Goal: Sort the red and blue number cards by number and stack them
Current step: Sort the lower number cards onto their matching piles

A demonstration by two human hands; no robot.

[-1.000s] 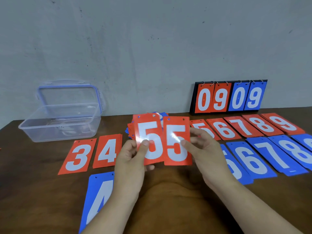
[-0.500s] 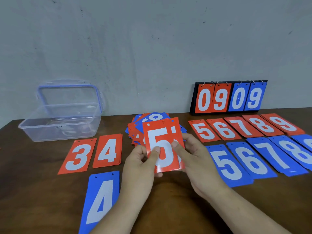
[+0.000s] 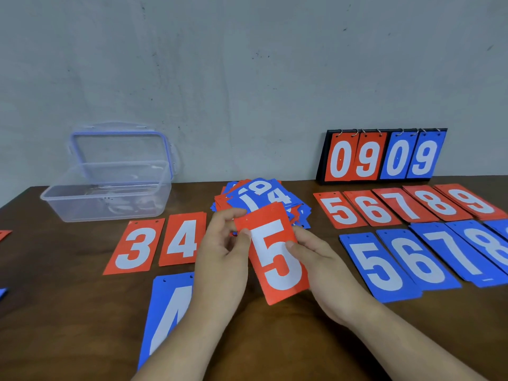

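Both hands hold red 5 cards [image 3: 275, 257], squared into one stack and tilted, above the table's middle. My left hand [image 3: 222, 251] pinches the stack's left edge with the thumb on its face. My right hand [image 3: 316, 259] grips the right edge. Behind them lies a mixed heap of red and blue cards [image 3: 261, 196]. Sorted red piles 5 [image 3: 339, 211], 6, 7, 8, 9 run along the right, with blue piles 5 [image 3: 376, 266], 6, 7, 8 in front of them. Red 3 [image 3: 136, 247] and red 4 [image 3: 184, 239] lie at the left, with a blue 4 [image 3: 170, 306] nearer me.
An open clear plastic box [image 3: 107, 193] with its lid leaning behind stands at the back left. A flip scoreboard [image 3: 382, 156] reading 09 09 leans against the wall at the back right. More card edges show at the far left [image 3: 4, 233].
The two red 5 cards, held side by side a second ago, have been slid together into one stack. The stack has tilted and come lower and nearer me.
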